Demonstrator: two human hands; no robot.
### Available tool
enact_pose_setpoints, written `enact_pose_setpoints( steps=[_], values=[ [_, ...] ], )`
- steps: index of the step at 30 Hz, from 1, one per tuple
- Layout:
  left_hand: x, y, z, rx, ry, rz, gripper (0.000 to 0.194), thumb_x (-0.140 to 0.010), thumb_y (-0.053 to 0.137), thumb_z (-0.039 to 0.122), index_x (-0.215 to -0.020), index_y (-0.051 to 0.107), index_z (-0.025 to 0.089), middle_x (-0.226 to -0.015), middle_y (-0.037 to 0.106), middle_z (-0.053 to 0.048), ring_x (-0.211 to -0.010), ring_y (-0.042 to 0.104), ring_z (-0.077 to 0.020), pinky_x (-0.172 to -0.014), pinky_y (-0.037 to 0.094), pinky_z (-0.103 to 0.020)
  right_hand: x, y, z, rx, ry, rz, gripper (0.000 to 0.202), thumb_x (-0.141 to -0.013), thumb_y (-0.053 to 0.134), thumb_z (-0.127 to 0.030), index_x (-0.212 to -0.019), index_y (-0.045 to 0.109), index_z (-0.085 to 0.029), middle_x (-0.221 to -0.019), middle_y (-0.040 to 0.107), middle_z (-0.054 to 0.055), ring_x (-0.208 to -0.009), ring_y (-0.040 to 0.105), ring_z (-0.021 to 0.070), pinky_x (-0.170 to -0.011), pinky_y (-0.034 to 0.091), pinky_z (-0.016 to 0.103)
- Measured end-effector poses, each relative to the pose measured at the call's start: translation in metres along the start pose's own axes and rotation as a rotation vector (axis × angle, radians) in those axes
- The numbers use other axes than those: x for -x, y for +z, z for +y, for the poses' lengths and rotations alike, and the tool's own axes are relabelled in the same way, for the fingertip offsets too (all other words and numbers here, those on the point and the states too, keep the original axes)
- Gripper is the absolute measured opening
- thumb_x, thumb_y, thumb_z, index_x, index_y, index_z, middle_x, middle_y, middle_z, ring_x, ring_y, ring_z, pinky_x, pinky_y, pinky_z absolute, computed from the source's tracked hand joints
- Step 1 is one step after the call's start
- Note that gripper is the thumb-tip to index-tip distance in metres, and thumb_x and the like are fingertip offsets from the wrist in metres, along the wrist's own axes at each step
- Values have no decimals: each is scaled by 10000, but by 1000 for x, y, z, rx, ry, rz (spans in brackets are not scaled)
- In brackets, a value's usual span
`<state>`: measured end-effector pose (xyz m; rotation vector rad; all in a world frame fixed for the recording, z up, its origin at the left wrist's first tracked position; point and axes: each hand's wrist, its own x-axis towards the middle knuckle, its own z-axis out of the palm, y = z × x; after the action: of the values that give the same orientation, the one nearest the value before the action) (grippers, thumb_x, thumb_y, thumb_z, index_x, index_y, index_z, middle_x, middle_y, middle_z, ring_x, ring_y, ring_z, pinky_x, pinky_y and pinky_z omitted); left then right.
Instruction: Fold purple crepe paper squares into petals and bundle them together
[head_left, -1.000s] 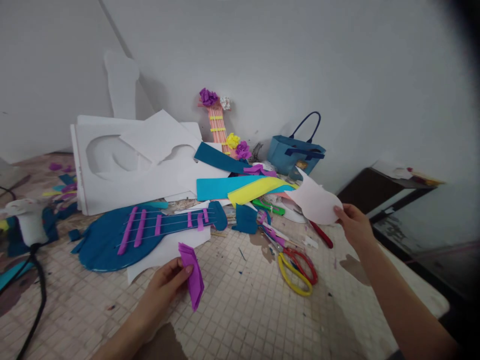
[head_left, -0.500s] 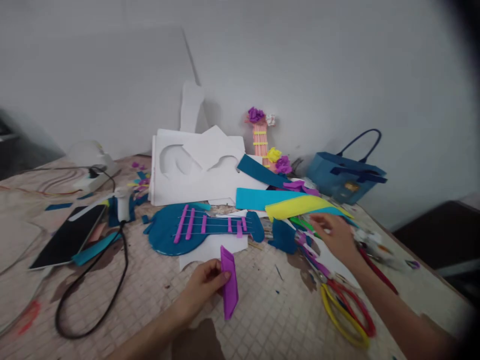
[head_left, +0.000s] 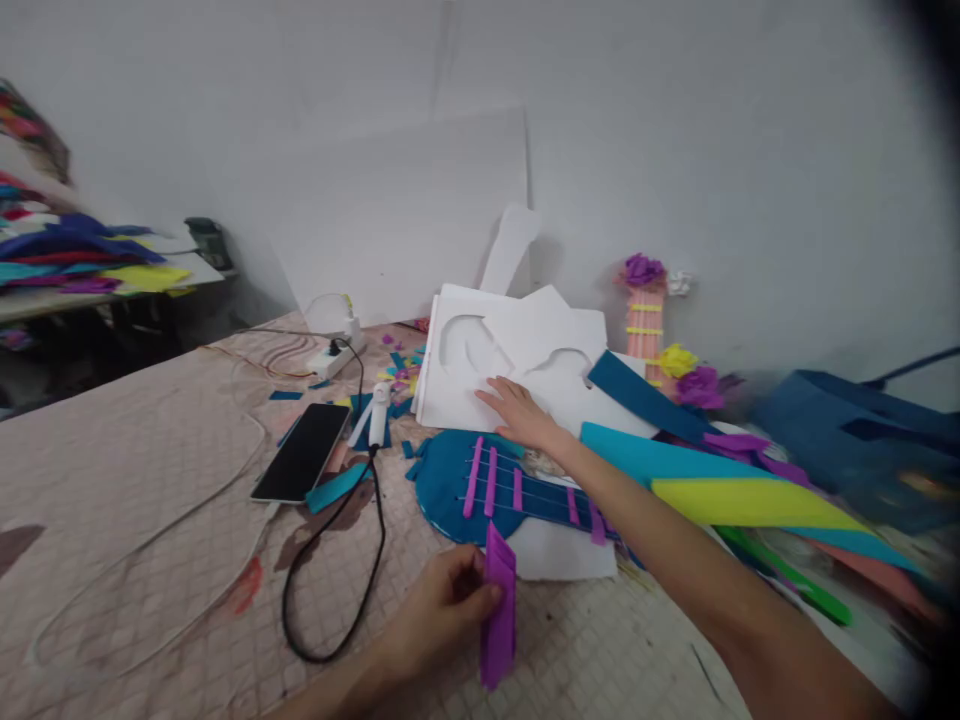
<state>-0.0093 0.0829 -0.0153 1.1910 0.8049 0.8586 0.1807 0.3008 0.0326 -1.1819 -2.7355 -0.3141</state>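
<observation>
My left hand pinches a folded purple strip upright above the table's near part. Stretched out over the white cut-out sheets, my right hand has its fingers apart and holds nothing. Below it lies a blue guitar-shaped piece with purple bars and thin strings; my right forearm passes over its neck end. A white glue gun with a black cord stands left of the guitar shape, near a dark phone.
Blue, turquoise and yellow strips lie at the right, before a blue bag. A small pink guitar with paper flowers leans on the wall. A power strip sits at the back left; cables cross the table.
The view has turned left. My right hand has moved left from beside the scissors and strips to over the white sheets. The purple strip is still in my left hand.
</observation>
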Motion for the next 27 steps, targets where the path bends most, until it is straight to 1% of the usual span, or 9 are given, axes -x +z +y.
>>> enact_pose_setpoints(
  steps=[5, 7, 10, 13, 15, 17, 20, 24, 27],
  values=[
    [0, 2, -16, 144, -12, -19, 351, -721, 680, 434, -732, 476, 149, -704, 460, 7, -656, 418, -115, -607, 336, -245, -18, 6, 21, 106, -25, -110, 874, -720, 696, -333, -1468, 258, -222, -1523, 234, 185, -1393, 183, 382, -1070, 188, 568],
    [2, 3, -16, 165, -46, -42, 362, -706, 693, 428, -713, 456, 153, -687, 443, 14, -646, 406, -110, -597, 324, -244, -16, 6, 28, 138, -47, -145, 913, -709, 697, -406, -1475, 238, -218, -1536, 196, 188, -1400, 158, 382, -1075, 172, 557],
    [4, 2, -13, 157, -79, -49, 370, -695, 699, 423, -699, 445, 154, -679, 441, 13, -647, 406, -113, -592, 318, -247, -14, 3, 32, 176, -88, -179, 981, -653, 729, -423, -1477, 236, -223, -1538, 185, 186, -1393, 158, 394, -1078, 150, 552],
    [4, 1, -11, 152, -79, -33, 380, -699, 699, 437, -702, 448, 151, -682, 436, 14, -647, 399, -110, -590, 315, -247, -17, -8, 38, 201, -84, -157, 944, -683, 687, -397, -1484, 209, -253, -1502, 260, 174, -1348, 248, 386, -1068, 156, 561],
    [4, 0, -11, 160, -74, -27, 390, -704, 699, 453, -713, 455, 150, -686, 432, 17, -645, 396, -107, -589, 315, -245, -24, -18, 48, 209, -41, -117, 918, -711, 647, -398, -1489, 189, -234, -1468, 305, 187, -1315, 292, 392, -1050, 188, 570],
    [4, 0, -12, 167, -74, -26, 403, -706, 700, 472, -719, 460, 149, -689, 436, 16, -646, 402, -106, -591, 319, -243, -31, -27, 61, 214, 10, -79, 916, -743, 606, -418, -1498, 135, -201, -1477, 277, 204, -1334, 256, 404, -1046, 197, 576],
    [4, -1, -12, 166, -74, -33, 431, -699, 706, 500, -715, 463, 145, -695, 449, 10, -647, 409, -105, -593, 323, -240, -38, -30, 72, 216, 30, -67, 925, -765, 582, -440, -1503, 68, -221, -1541, 151, 186, -1378, 170, 412, -1052, 183, 590],
    [6, -2, -9, 145, -73, -35, 435, -711, 695, 511, -717, 467, 141, -694, 442, 9, -650, 403, -104, -587, 316, -236, -32, -16, 57, 225, -58, -105, 935, -729, 644, -462, -1493, 142, -264, -1580, -43, 143, -1409, 23, 431, -1068, 95, 617],
    [6, -3, -11, 141, -80, -39, 416, -724, 689, 493, -725, 468, 141, -700, 448, 7, -650, 407, -104, -590, 320, -237, -19, -3, 38, 235, -149, -137, 960, -682, 711, -368, -1484, 188, -290, -1582, -70, 127, -1414, -1, 420, -1071, 47, 629]
  ],
)
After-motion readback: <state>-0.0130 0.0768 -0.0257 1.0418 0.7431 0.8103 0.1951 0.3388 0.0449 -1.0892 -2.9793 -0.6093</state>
